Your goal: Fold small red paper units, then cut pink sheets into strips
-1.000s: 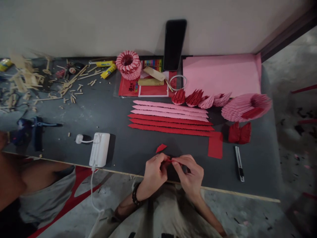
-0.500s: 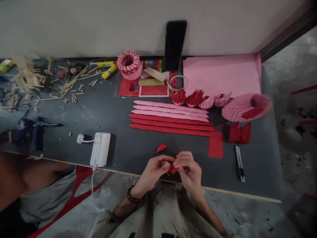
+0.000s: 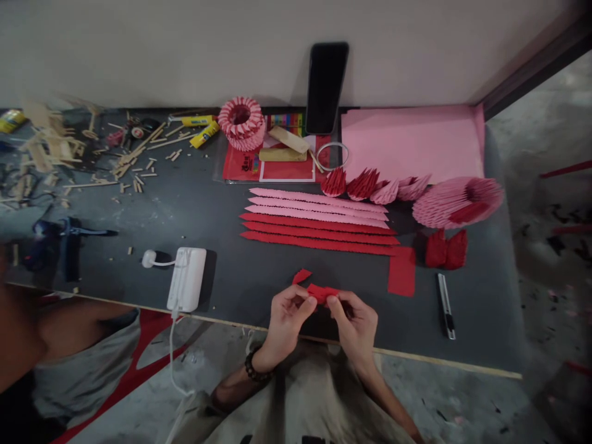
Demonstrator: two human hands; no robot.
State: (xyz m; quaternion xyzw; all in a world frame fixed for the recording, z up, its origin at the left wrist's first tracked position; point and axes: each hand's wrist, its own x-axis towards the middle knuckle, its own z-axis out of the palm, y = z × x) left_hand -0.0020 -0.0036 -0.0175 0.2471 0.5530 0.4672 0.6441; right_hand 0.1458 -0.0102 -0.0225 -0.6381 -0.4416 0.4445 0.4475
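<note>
A small folded piece of red paper [image 3: 322, 292] is stretched between my two hands, close to the table's front edge. My left hand [image 3: 291, 314] pinches its left end between thumb and fingers. On the right end, the thumb and fingers of my right hand [image 3: 355, 320] are closed. Just beyond my left fingertips lies another small red folded piece [image 3: 302, 275]. Farther out rest long zigzag-edged red strips [image 3: 319, 236] and pink strips [image 3: 319, 206]. A flat red paper rectangle [image 3: 401, 272] lies to the right of my hands.
A utility knife [image 3: 446, 306] and red folded bundles [image 3: 446, 249] are at right, near a pink folded-paper piece [image 3: 457, 203]. A white power bank [image 3: 187, 279] with a cable sits left. Behind stand a phone [image 3: 327, 87] and a paper ring [image 3: 240, 123]. Another person sits at far left.
My hands have moved slightly apart and a little away from me. The red paper, mostly hidden between my fingers before, now shows stretched between them.
</note>
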